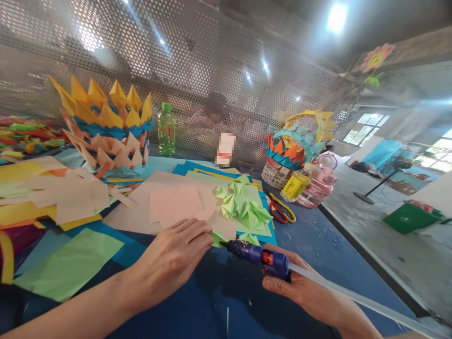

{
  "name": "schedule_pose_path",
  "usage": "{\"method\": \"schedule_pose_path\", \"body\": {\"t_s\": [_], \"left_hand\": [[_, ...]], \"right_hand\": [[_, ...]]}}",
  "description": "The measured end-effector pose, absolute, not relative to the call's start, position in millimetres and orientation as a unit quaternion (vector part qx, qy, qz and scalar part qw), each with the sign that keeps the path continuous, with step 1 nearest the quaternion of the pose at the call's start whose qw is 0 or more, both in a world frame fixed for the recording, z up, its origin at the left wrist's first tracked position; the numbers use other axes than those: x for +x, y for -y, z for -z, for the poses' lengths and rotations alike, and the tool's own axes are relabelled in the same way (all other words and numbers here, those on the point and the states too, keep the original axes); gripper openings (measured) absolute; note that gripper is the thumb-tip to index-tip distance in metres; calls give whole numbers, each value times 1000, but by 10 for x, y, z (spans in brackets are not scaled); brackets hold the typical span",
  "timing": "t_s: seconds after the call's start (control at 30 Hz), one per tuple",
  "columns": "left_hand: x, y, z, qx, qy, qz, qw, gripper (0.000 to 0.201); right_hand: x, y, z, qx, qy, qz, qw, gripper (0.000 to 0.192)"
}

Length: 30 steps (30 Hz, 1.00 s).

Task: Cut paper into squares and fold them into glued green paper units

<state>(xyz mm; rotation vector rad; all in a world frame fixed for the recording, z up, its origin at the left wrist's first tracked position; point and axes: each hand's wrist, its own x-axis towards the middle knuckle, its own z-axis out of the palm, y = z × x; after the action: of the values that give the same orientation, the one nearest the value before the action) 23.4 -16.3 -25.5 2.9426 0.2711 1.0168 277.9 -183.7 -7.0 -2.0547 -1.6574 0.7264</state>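
Since the blue table (335, 266) bears papers (174, 205), both hands grip: left hand (181, 254) nine o'clock from nozzle (225, 244), right hand (300, 280) four, closed round glue gun (247, 252), likely to aim. Folded green pieces (229, 206): one o'clock, probably for reach. Green paper (218, 238): pinched by left hand, at nozzle, presumably steadied.

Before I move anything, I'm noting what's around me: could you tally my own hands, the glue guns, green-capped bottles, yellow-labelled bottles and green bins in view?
Left hand and right hand: 2
Glue gun: 1
Green-capped bottle: 1
Yellow-labelled bottle: 1
Green bin: 1
Total: 6
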Motion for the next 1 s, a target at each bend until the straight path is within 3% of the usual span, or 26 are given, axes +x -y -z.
{"method": "schedule_pose_path", "body": {"t_s": [0.2, 0.57, 0.83, 1.0], "left_hand": [[219, 162, 233, 940, -92, -328, 4, 18], [186, 120, 274, 937, -104, -333, 18, 12], [174, 118, 235, 914, -138, -373, 83, 10], [185, 81, 280, 910, -147, -380, 81, 10]], "right_hand": [[2823, 1854, 141, -759, 553, -279, 199, 68], [2812, 1891, 94, -765, 541, -282, 207, 63], [2949, 2067, -125, -749, 580, -172, 271, 38], [3518, 2290, -205, -800, 540, -46, 256, 40]]}}
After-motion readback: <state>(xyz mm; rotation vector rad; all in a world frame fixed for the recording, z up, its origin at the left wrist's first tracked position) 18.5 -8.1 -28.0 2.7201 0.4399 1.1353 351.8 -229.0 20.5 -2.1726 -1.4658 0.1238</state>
